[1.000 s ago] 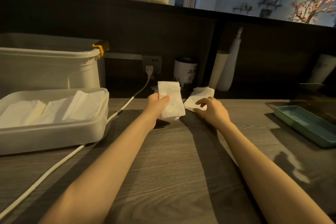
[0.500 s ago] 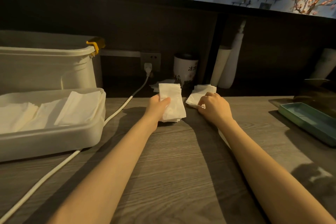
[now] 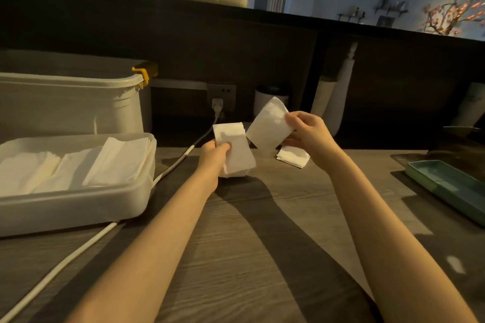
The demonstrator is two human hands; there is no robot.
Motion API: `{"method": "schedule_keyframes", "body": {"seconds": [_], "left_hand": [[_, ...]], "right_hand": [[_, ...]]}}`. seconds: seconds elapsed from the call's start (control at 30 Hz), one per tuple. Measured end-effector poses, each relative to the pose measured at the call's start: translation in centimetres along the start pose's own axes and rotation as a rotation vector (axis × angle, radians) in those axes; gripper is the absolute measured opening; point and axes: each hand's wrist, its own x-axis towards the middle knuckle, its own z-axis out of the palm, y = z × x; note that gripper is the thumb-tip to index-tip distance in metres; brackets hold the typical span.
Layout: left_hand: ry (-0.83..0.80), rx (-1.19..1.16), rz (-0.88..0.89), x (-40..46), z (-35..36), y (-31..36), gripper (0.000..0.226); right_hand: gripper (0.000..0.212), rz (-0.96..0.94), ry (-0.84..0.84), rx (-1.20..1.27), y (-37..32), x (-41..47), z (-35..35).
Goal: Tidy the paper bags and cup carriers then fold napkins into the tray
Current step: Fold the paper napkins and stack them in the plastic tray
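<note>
My left hand [image 3: 214,156] grips a small stack of folded white napkins [image 3: 235,148], held upright just above the wooden counter. My right hand [image 3: 309,134] pinches a single white napkin [image 3: 267,126] in the air, tilted, close beside the stack. Under my right hand a few more napkins [image 3: 292,156] lie flat on the counter. At the left stands a white plastic tray [image 3: 78,203] with rows of folded napkins [image 3: 115,162] inside it.
A large white lidded bin [image 3: 68,105] stands behind the tray. A white power cable [image 3: 65,262] runs from a wall socket [image 3: 221,93] across the counter past the tray. A green tray [image 3: 446,186] sits at the right edge. Cups and a bottle [image 3: 341,86] line the dark back wall.
My right hand has lifted one napkin off the loose pile on the counter and raised it beside the stack. My left hand keeps its hold on the stack.
</note>
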Motion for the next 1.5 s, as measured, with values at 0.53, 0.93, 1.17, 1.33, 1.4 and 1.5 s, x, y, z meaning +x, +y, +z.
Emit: {"method": "schedule_keyframes", "body": {"seconds": [0.53,0.93,1.17,1.33,1.4,1.5], "left_hand": [[-0.303,0.013,-0.020,-0.6,0.4,0.7,0.030],[-0.261,0.066,0.019,-0.2,1.0,0.1,0.022],[-0.220,-0.064,-0.042,0.1,0.9,0.0,0.029],[-0.231,-0.101,-0.076,0.1,1.0,-0.2,0.029],[-0.218,-0.111,-0.080,0.2,0.9,-0.3,0.027],[-0.186,-0.115,-0.083,0.4,0.7,-0.3,0.026]], "right_hand": [[0.023,0.066,-0.119,-0.140,0.0,0.2,1.3],[0.035,0.110,-0.083,-0.198,0.6,0.6,1.8],[0.032,0.120,-0.112,-0.181,1.3,0.7,1.9],[0.014,0.055,-0.007,-0.244,1.7,0.8,1.9],[0.011,0.032,0.020,-0.250,1.7,0.8,2.0],[0.010,-0.036,0.109,-0.226,1.4,1.0,1.8]]}}
